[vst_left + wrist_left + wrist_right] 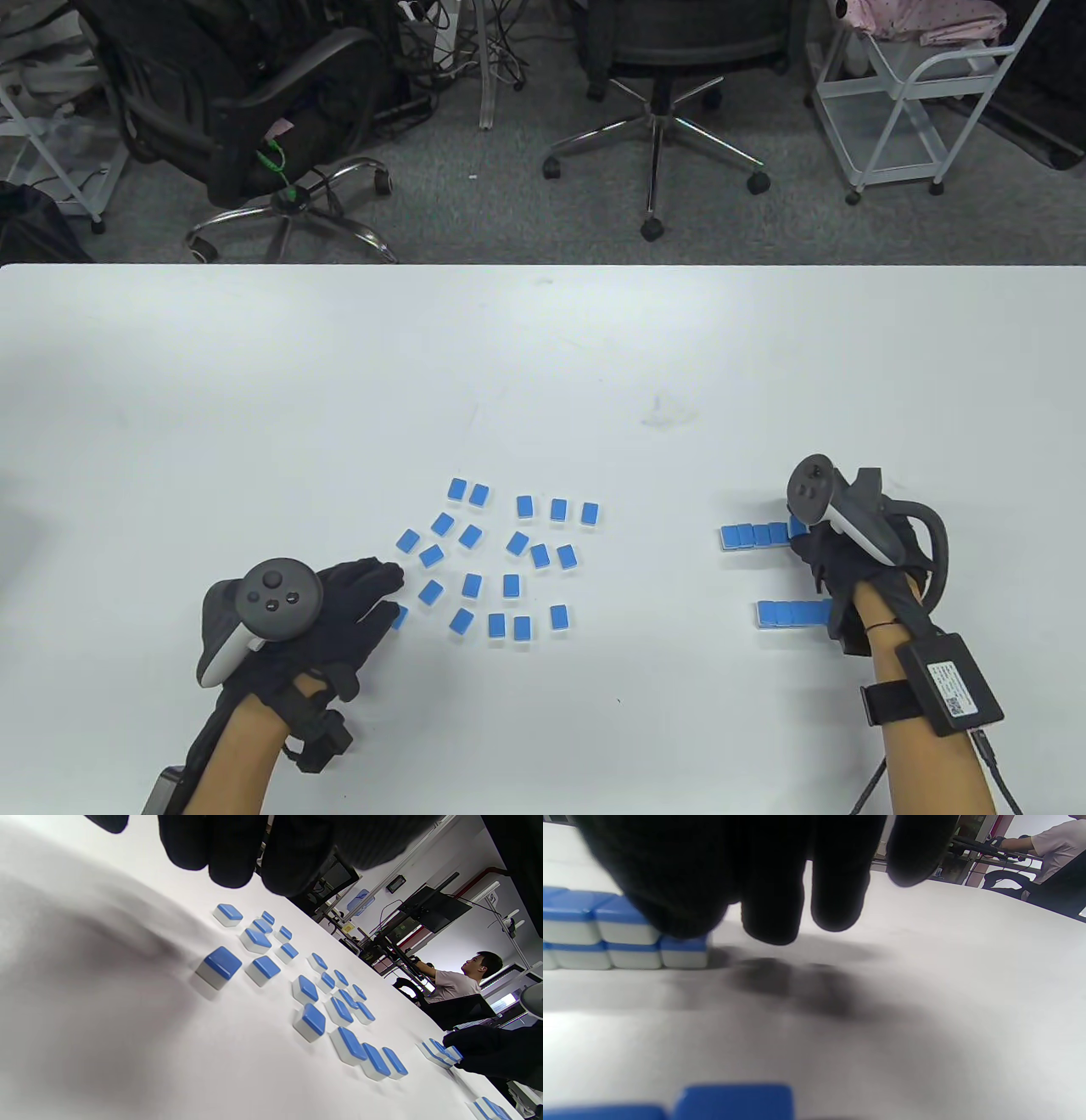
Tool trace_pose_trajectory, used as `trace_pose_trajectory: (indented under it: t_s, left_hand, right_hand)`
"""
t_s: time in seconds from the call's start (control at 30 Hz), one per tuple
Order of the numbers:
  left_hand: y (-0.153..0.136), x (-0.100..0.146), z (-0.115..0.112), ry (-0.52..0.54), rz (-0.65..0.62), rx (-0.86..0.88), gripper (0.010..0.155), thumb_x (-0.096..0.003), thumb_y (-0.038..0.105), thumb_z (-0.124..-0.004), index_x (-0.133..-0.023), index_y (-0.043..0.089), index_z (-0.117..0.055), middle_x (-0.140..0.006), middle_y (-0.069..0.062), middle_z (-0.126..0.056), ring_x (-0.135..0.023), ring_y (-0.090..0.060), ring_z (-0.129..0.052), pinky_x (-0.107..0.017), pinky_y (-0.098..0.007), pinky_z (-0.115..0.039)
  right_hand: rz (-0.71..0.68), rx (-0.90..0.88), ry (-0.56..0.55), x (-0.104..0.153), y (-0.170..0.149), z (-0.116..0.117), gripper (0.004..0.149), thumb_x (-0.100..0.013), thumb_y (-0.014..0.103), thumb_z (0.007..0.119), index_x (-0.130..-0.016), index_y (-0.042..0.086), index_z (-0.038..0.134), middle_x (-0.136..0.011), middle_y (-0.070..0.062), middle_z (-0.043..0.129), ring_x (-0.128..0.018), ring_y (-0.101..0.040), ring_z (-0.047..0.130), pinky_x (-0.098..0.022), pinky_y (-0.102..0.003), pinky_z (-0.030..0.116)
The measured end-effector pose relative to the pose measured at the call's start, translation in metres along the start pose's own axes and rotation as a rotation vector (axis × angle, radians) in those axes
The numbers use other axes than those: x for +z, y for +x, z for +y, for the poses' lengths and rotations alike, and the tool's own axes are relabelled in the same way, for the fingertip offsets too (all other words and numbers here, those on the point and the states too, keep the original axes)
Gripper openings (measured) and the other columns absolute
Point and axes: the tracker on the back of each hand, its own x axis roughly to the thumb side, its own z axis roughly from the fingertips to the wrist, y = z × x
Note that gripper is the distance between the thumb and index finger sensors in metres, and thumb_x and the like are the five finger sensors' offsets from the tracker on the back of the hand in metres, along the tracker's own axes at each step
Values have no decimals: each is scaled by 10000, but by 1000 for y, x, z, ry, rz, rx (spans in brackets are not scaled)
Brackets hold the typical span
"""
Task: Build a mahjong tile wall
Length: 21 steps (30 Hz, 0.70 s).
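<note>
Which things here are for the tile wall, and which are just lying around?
For the job:
loose tiles
far row, stacked two high
near row
left hand
right hand

Lying about:
office chairs
white cart

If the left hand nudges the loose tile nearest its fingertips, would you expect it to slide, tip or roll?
The loose tile by the left hand would probably slide: it lies flat, blue back up, on the smooth white table. Rolling looks unlikely, since it is a squat block with flat faces. It seems rigid, so a pinch by the sides should lift it without bending.
</note>
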Motion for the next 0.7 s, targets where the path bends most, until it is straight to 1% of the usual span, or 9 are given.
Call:
trace_pose_trajectory:
  t_s: [0.2, 0.47, 0.57, 0.63, 0.7]
  left_hand:
    - [0, 0, 0, 0, -1, -2, 605, -526, 516, -632, -1081, 276, -621, -1173, -63, -548, -1096, -381, -470, -782, -652, -365]
    - [0, 0, 0, 0, -1, -2, 607, -527, 516, -632, -1083, 274, -619, -1174, -65, -547, -1096, -382, -469, -782, -652, -364]
    - [0, 0, 1, 2, -1, 0, 607, -526, 516, -633, -1083, 273, -622, -1174, -64, -545, -1096, -383, -469, -782, -652, -364]
    - [0, 0, 1, 4, -2, -1, 609, -526, 515, -634, -1083, 269, -623, -1174, -64, -547, -1096, -382, -468, -783, -652, -364]
    - [0, 0, 1, 10, -4, 0, 607, -526, 515, -634, -1083, 273, -621, -1174, -63, -546, -1097, -381, -468, -782, -653, -362]
  right_hand:
    - [-3, 53, 3, 0, 6, 3, 532, -348, 421, 889, -851, 428, 716, -842, 84, 918, -892, -268, 831, -757, -598, 570]
    - [-11, 51, 2, -1, 8, 4, 535, -351, 409, 891, -855, 433, 715, -844, 77, 919, -888, -273, 835, -753, -600, 574]
    - [-10, 52, 4, -1, 7, 4, 563, -346, 413, 893, -872, 437, 695, -857, 75, 910, -891, -275, 833, -753, -602, 574]
    - [-5, 33, -2, 1, 4, 0, 588, -345, 420, 887, -892, 430, 671, -874, 66, 896, -895, -279, 828, -750, -602, 575]
    - [1, -6, -43, 6, -1, -8, 602, -347, 429, 877, -906, 420, 654, -895, 57, 877, -899, -283, 820, -748, -602, 574]
